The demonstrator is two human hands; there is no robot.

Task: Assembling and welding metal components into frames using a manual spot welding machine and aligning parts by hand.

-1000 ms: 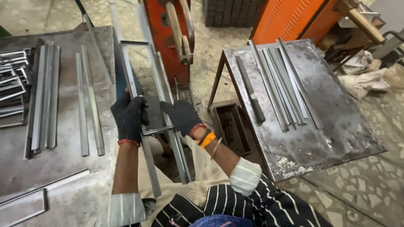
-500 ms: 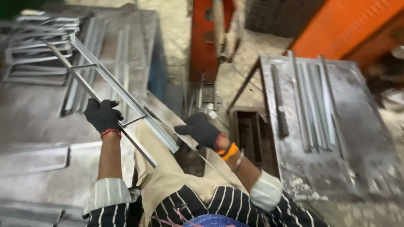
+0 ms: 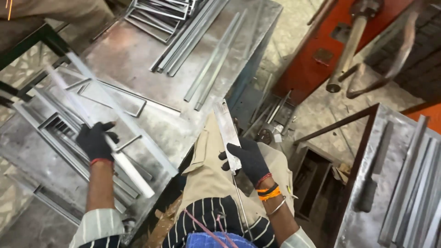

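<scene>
My left hand (image 3: 95, 141), in a black glove, grips a ladder-shaped metal frame (image 3: 120, 112) made of two long bars and a short cross piece. It is held at a slant just above the steel table (image 3: 138, 55) on the left. My right hand (image 3: 248, 158), also gloved, with orange bands on the wrist, is closed on the lower end of a flat grey metal strip (image 3: 226, 126). The strip points away from me over my lap, beside the table edge.
Similar frames are stacked at the table's far end (image 3: 161, 11) and at its left (image 3: 55, 128). Loose long bars (image 3: 216, 59) lie on the table. An orange machine (image 3: 317, 59) with a lever stands ahead. A second steel table (image 3: 390, 183) with bars is on the right.
The frame has swung left from in front of me to over the left table, now in my left hand alone. My right hand has let go of it and holds the flat strip.
</scene>
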